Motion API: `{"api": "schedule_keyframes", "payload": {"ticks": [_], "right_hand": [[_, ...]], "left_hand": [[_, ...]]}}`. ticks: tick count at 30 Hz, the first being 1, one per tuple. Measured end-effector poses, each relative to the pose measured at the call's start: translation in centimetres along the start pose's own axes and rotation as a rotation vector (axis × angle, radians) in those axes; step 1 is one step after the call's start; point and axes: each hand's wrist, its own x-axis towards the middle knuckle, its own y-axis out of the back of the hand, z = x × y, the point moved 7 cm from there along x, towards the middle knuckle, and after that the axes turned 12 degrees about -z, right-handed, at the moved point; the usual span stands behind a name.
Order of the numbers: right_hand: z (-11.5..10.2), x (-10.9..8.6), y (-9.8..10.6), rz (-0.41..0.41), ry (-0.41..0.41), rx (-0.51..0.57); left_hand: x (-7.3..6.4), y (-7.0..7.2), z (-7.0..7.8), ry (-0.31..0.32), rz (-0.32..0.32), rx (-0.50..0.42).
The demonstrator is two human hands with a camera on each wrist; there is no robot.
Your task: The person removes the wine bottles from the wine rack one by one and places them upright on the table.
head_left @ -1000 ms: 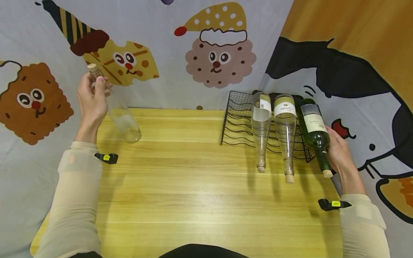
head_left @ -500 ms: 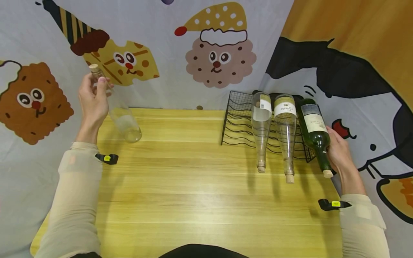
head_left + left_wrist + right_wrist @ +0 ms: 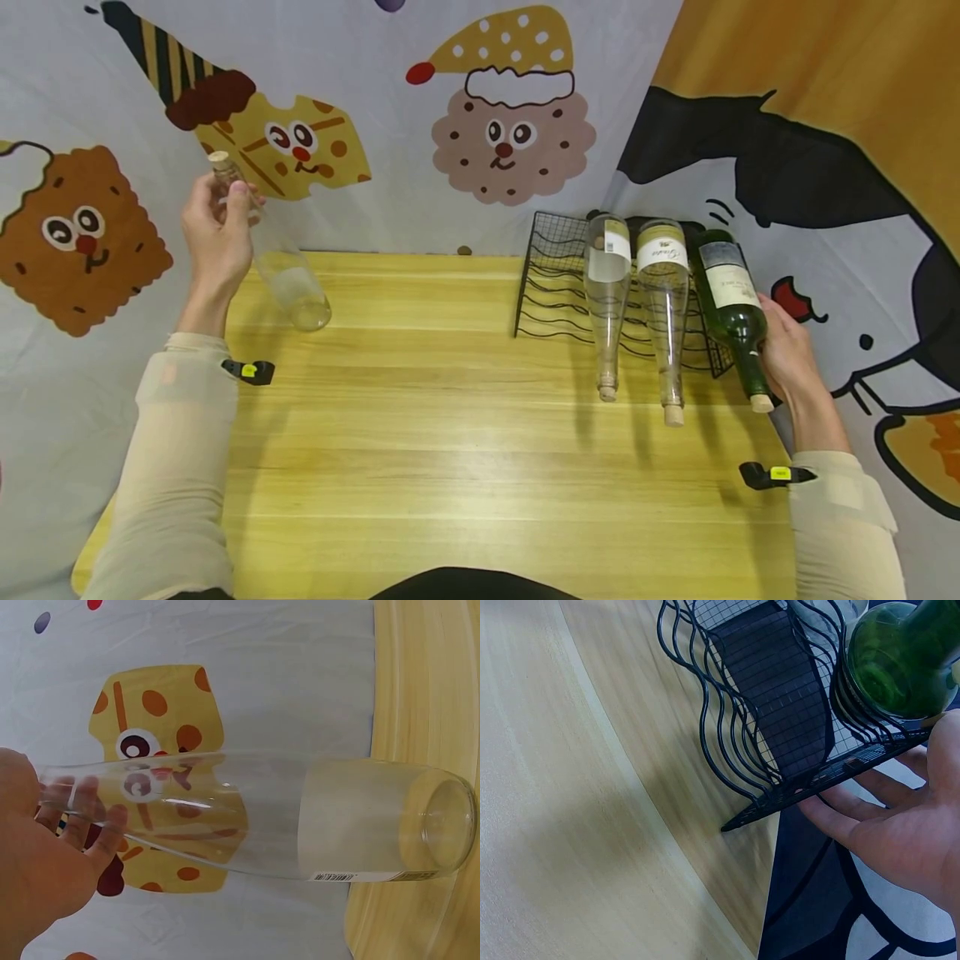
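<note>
My left hand [image 3: 217, 237] grips a clear glass bottle [image 3: 262, 817] by its neck, fingers and thumb wrapped round it below the cork [image 3: 218, 157]. That bottle leans, its base low over the tabletop's back left. At the right stands a black wire wine rack [image 3: 555, 287]. Two clear corked bottles lie in it, one with a plain white label [image 3: 609, 265] and one with a gold-topped label [image 3: 663, 250]. A green corked wine bottle [image 3: 726, 283] lies in the end slot. My right hand [image 3: 907, 832] touches the rack's mesh side panel from outside, its fingers extended.
The wooden table [image 3: 450, 433] ends at its back against a printed cloth [image 3: 405, 167] with cartoon figures. The rack stands near the table's right edge, its bottle necks jutting toward the front. Unfilled wavy rows show at the rack's left end.
My left hand and its bottle have shifted very slightly to the right. The right hand, the rack and its bottles look the same.
</note>
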Motion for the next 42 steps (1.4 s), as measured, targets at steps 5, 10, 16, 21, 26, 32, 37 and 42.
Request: {"api": "schedule_keyframes", "payload": {"ticks": [5,10,16,21,26,32,37,42], "right_hand": [[0.0,0.1,0.0,0.003,0.015,0.015],[0.0,0.2,0.1,0.007,0.022,0.016],[0.1,0.2,0.1,0.008,0.015,0.004],[0.2,0.1,0.1,0.012,0.008,0.000],[0.1,0.0,0.0,0.012,0.011,0.010],[0.1,0.0,0.0,0.008,0.006,0.002],[0.1,-0.1,0.0,0.006,0.002,0.005],[0.1,-0.1,-0.1,0.002,0.003,0.015]], "left_hand": [[-0.1,0.1,0.2,0.004,0.001,0.005],[-0.2,0.0,0.3,-0.017,0.010,0.036],[-0.4,0.0,0.2,-0.029,0.026,0.104],[-0.6,0.0,0.2,0.006,0.006,0.141],[-1.2,-0.2,0.5,0.037,-0.027,0.146],[-1.8,-0.6,1.3,0.033,-0.065,0.136],[-2.2,-0.7,2.2,0.025,-0.070,0.124],[-2.2,-0.4,2.6,-0.013,-0.052,0.144]]}}
